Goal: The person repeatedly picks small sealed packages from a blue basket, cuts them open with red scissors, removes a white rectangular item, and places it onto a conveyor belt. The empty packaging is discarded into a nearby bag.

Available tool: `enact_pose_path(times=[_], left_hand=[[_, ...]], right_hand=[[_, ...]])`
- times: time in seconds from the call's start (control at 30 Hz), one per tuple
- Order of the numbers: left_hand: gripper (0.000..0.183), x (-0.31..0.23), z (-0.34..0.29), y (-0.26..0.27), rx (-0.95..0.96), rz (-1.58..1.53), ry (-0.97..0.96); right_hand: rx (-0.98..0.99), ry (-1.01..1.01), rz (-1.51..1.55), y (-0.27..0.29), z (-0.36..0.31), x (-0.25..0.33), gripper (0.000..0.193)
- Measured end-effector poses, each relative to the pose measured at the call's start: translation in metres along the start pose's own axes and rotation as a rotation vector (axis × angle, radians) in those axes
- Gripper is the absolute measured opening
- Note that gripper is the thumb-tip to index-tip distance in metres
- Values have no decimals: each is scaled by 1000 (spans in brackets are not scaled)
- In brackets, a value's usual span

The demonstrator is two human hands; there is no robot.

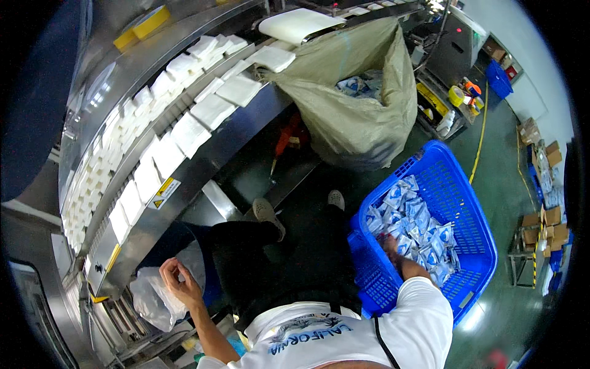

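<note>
My left hand (179,284) hovers at the lower left, loosely curled with a gap between thumb and fingers and nothing visible in it. Behind it is a clear plastic bag (149,302) in a dark blue bin (212,270). My right hand (391,247) reaches into a blue plastic basket (452,166) on my right. Many small blue-and-white sachets (418,215) lie heaped there. The right hand is among them at the heap's near left side; its fingers are blurred and partly hidden, so I cannot see whether they grip a sachet.
A curved conveyor (209,147) on the left carries white folded pads (190,132) in rows. A large greenish woven sack (362,129) with sachets inside stands ahead. A cart with tape rolls (456,95) is beyond it. Cardboard boxes (547,227) stand at the far right.
</note>
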State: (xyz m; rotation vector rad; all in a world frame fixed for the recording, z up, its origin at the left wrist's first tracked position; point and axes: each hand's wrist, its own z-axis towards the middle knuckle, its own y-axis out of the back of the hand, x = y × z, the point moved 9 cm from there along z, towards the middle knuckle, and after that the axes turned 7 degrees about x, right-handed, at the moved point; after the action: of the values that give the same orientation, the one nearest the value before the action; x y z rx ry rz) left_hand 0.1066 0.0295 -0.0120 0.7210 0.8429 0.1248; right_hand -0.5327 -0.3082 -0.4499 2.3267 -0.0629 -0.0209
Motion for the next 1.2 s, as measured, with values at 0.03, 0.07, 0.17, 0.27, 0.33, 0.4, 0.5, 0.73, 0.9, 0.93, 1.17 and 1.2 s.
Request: enact_pose_path(times=[0.03, 0.07, 0.17, 0.27, 0.33, 0.4, 0.5, 0.73, 0.9, 0.93, 1.17, 1.2], left_hand=[[7, 4, -2, -1, 6, -19, 22], [7, 1, -3, -1, 15, -17, 31], [6, -11, 5, -31, 48, -129, -18], [7, -40, 10, -46, 135, -231, -42], [6, -55, 5, -60, 233, -352, 7], [13, -85, -6, -98, 402, -559, 19], [45, -156, -44, -159, 808, -851, 15], [76, -255, -62, -207, 972, -1265, 11], [38, -197, -30, -169, 987, -1052, 147], [42, -180, -25, -162, 959, -982, 72], [63, -112, -14, -138, 821, -1418, 423], [79, -108, -27, -144, 778, -1563, 595]], right_hand=[[-138, -79, 300, -1, -9, -21, 39], [-64, 33, 245, 1, -17, 1, 42], [-49, 74, 291, 12, -4, -39, 50], [-188, 1, 291, 64, -15, -61, 42], [-331, 70, 385, 137, -56, -36, 38], [-472, 211, 634, 216, -111, -18, 38], [-495, 502, 1069, 307, -215, 52, 40], [-154, 986, 1497, 311, -336, 234, 31], [-76, 1124, 1013, 311, -362, 285, 29], [68, 1017, 907, 304, -369, 300, 32], [259, 1047, 923, 277, -389, 346, 34], [229, 1022, 1015, 276, -388, 350, 33]])
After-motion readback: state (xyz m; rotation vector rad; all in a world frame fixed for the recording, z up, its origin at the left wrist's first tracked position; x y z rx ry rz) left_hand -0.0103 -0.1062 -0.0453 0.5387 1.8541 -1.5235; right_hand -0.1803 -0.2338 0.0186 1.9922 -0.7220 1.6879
